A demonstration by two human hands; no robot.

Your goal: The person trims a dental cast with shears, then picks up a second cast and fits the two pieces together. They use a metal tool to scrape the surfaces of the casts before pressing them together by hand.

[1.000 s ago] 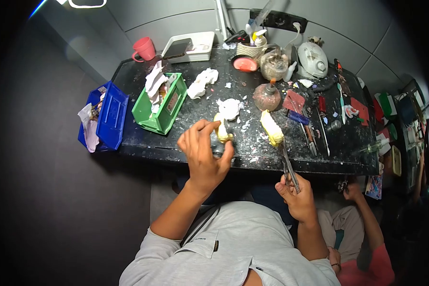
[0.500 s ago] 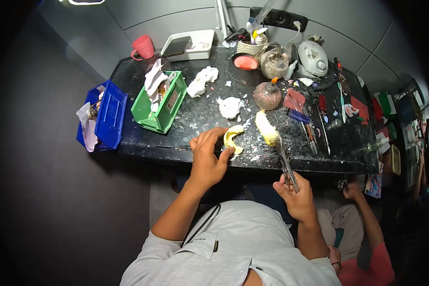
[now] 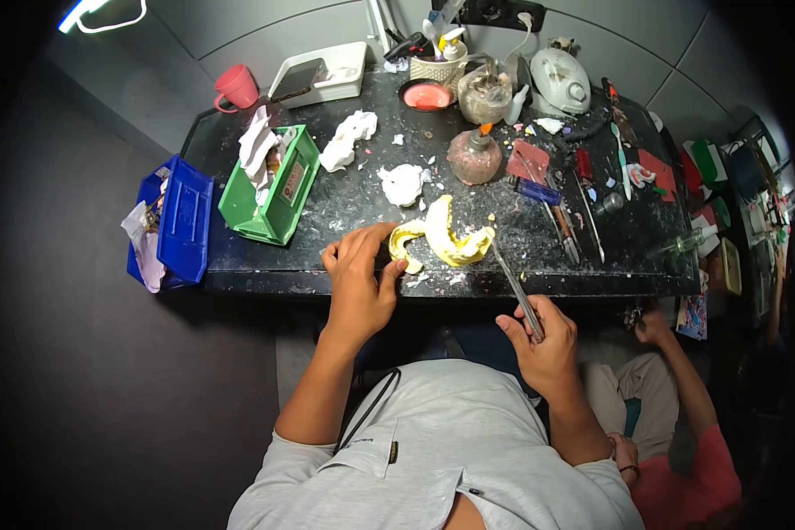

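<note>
From the head view, your left hand [image 3: 359,276] sits at the near edge of the counter [image 3: 371,212], its grip closed on a yellow cast piece [image 3: 404,245] pinched between thumb and fingertips. Just to its right, touching or nearly so, a larger yellow cast [image 3: 453,240] is held up over the counter by the metal tongs [image 3: 514,289]. Your right hand [image 3: 541,340] is clenched around the tongs' handles, below the counter edge and close to your body, with the tool angled up and left toward the cast.

As a judgement, the two cast pieces are being brought together or compared, and the work looks midway: neither piece is set down, and white crumbs and a crumpled white lump [image 3: 402,183] lie just beyond them. A glass spirit burner [image 3: 473,159] stands further back, and a green bin [image 3: 270,196] sits to the far left. Another person's hand [image 3: 649,329] shows at the right, apart from yours.
</note>
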